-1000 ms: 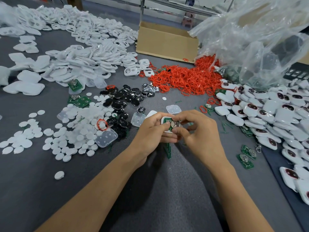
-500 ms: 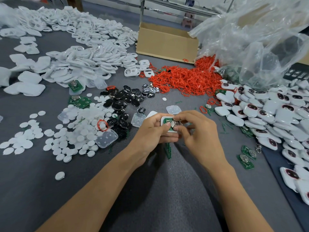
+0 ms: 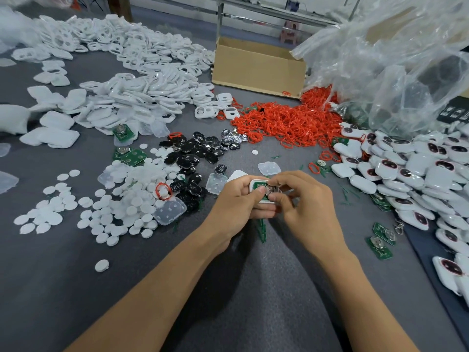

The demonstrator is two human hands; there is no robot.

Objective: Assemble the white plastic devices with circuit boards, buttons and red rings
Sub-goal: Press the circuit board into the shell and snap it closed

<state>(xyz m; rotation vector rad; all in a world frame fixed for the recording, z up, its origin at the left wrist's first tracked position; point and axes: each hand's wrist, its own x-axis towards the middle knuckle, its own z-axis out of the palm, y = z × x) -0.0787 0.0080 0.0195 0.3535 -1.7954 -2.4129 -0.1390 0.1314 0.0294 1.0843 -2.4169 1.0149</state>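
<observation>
Thumb (image 3: 260, 191) slid onto board (image 3: 258, 185), device (image 3: 252, 184) — btwn hands (image 3: 234, 200) (image 3: 311, 207)

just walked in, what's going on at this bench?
A person is putting one device together by hand over the grey table. The left hand holds a white shell, and the right hand pinches the green circuit board sitting in it. Loose parts lie around: white discs at left, black pieces, a pile of red rings behind, and empty white frames farther back. Closed-up white devices are heaped at right.
</observation>
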